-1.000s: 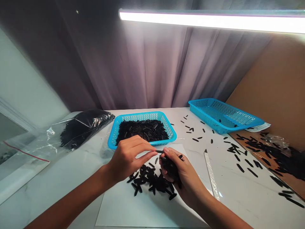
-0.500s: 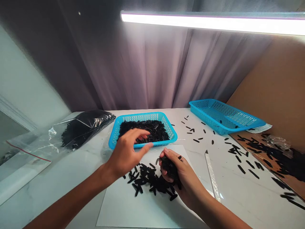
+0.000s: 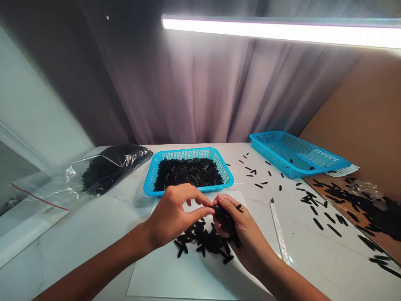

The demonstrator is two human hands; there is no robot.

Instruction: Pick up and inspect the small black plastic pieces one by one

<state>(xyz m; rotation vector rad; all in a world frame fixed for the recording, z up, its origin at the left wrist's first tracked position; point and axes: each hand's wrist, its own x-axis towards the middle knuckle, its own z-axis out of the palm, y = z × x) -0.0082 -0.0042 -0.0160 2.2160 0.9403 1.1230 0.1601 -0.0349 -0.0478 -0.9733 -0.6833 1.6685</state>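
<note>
My left hand (image 3: 173, 215) pinches the tip of a slim black piece between thumb and forefinger, at the top of the bunch in my other hand. My right hand (image 3: 246, 228) is wrapped round a handful of small dark elongated pieces (image 3: 226, 219); one sticks out by the thumb. Below both hands, a loose pile of the same black pieces (image 3: 206, 240) lies on a white board (image 3: 166, 276). Just behind it stands a blue plastic basket (image 3: 151, 170), filled with more of these pieces. What exactly they are I cannot tell.
A clear zip bag (image 3: 115, 167) of black material lies at left. On the right are a craft knife (image 3: 280, 232) with a wrapped handle, a second blue basket (image 3: 297, 171), scattered black pieces and a cardboard sheet (image 3: 338, 188). A lit tube lamp (image 3: 266, 31) hangs above.
My left hand has moved right and down from in front of the basket, and its fingers have closed on a black piece at the handful. My right hand stays almost still.
</note>
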